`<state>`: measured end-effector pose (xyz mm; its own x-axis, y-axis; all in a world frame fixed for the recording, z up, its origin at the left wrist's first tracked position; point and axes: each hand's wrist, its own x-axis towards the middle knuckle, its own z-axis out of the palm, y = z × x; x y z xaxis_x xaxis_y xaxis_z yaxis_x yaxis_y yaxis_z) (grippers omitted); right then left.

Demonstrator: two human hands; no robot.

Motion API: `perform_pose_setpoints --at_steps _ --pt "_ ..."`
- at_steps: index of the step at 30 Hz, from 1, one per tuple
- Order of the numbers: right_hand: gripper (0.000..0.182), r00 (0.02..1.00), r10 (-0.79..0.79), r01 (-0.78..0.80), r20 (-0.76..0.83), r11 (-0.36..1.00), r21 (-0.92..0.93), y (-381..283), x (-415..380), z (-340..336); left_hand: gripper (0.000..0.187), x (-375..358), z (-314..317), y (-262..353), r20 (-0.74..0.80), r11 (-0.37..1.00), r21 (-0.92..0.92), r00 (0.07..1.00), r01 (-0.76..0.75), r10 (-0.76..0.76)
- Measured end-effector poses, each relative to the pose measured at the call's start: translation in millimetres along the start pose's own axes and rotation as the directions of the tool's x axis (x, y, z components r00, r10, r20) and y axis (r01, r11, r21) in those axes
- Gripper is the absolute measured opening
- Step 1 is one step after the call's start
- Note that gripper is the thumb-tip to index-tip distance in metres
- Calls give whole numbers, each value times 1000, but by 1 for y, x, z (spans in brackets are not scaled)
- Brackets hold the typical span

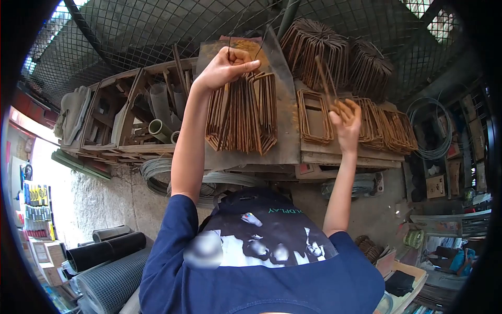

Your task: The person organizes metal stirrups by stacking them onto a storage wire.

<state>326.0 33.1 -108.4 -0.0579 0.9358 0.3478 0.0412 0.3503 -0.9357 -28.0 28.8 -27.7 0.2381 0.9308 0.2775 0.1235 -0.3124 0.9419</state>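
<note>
My left hand [230, 68] is closed in a fist at the top of a bundle of rusty rebar stirrups [239, 118], its thumb pointing right. Thin dark wire [262, 46] rises from around this fist, which grips it. The bundle lies on a worn metal sheet [286, 112]. To the right, my right hand [346, 123] is raised with its fingers curled round a rusty metal rod [322, 73] that slants up and left. Behind that hand, more rectangular stirrups [314, 118] stand in a row on the bench.
Big stacks of bent stirrups [316, 44] rest against the wire mesh [157, 31] at the back. Wooden compartments [112, 112] with pipe pieces sit at left. Wire coils [157, 175] lie under the bench, another coil [431, 128] hangs right. Mesh rolls [112, 280] stand lower left.
</note>
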Motion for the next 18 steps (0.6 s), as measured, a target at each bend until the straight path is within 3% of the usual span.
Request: perform_pose_setpoints --at_steps 1,2,4,8,14,18 --pt "72 997 -56 50 50 992 114 -17 3 2 37 0 0 -1 6 1000 -7 1000 5 -5" --pt "72 997 -66 61 48 992 111 -30 9 1 37 -1 0 -1 13 1000 -14 1000 8 -8" --pt "66 967 -233 196 99 938 287 -56 24 -1 36 -2 1 2 7 1000 -2 1000 4 -4" --pt "63 917 -391 369 84 908 197 -110 57 1 36 -5 3 7 48 1000 -24 999 10 -9" --pt "60 872 -478 438 107 858 267 -148 89 24 39 -7 6 13 72 996 -63 996 58 -53" --pt "59 868 -497 472 8 829 300 -155 104 32 37 -5 7 11 63 999 -33 998 17 -15"
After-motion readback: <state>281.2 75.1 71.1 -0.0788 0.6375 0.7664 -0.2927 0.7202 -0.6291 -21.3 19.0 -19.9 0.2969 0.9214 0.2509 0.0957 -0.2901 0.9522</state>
